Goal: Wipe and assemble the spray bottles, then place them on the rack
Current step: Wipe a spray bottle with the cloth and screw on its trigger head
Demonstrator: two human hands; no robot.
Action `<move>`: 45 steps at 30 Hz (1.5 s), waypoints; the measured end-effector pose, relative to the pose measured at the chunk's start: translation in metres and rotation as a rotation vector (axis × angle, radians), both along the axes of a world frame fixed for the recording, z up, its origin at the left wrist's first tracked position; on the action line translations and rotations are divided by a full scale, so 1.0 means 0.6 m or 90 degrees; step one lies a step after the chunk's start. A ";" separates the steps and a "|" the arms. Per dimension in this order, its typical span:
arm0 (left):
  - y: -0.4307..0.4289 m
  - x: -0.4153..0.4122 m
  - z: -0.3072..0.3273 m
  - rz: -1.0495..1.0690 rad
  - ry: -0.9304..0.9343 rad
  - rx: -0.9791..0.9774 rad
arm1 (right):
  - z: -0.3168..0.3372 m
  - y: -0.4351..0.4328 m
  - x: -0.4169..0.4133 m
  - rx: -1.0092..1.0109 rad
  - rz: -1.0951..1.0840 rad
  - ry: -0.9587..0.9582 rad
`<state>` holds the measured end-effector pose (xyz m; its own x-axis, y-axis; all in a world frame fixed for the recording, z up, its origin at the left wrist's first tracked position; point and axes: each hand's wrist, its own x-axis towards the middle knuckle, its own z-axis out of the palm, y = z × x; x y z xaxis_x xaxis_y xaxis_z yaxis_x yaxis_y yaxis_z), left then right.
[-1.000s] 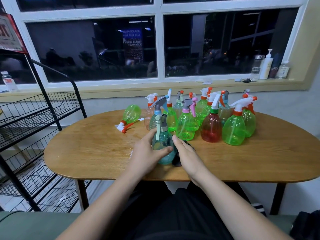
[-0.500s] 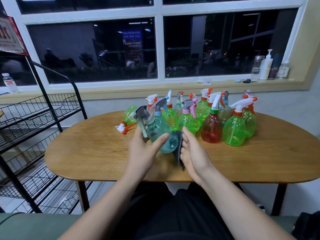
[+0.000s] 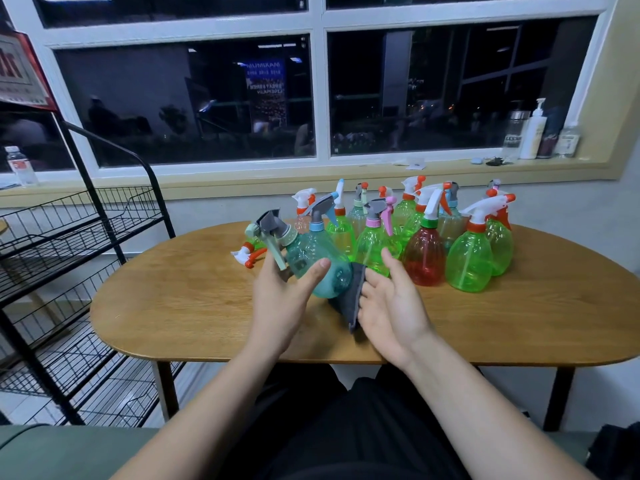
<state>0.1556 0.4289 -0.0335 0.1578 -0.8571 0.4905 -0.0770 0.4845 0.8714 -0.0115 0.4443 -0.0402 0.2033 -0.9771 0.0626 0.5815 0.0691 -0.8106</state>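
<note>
An oval wooden bench [image 3: 173,306] on dark legs carries a tight cluster of upright spray bottles [image 3: 374,244] at its far side, right of the middle. Most are clear green; a red bottle [image 3: 425,259] stands in the front row just beside a large green bottle [image 3: 469,263] with a white trigger. Left of the cluster, a green bottle lies on its side, its white-and-orange trigger head [image 3: 246,257] resting on the wood.

Teal spray bottle [image 3: 313,249] tilted left, grey cloth [image 3: 349,299] against its base.
</note>
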 end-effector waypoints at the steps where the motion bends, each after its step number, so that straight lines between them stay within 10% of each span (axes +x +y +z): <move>1: 0.003 -0.003 -0.003 -0.010 -0.002 -0.003 | -0.002 -0.002 0.003 0.004 0.004 -0.005; 24: -0.118 0.069 -0.032 0.098 -0.258 0.054 | -0.045 -0.040 -0.037 -0.109 -0.194 0.209; 45: -0.178 0.063 -0.047 0.077 -0.421 0.097 | -0.061 -0.029 -0.030 -0.157 -0.092 0.397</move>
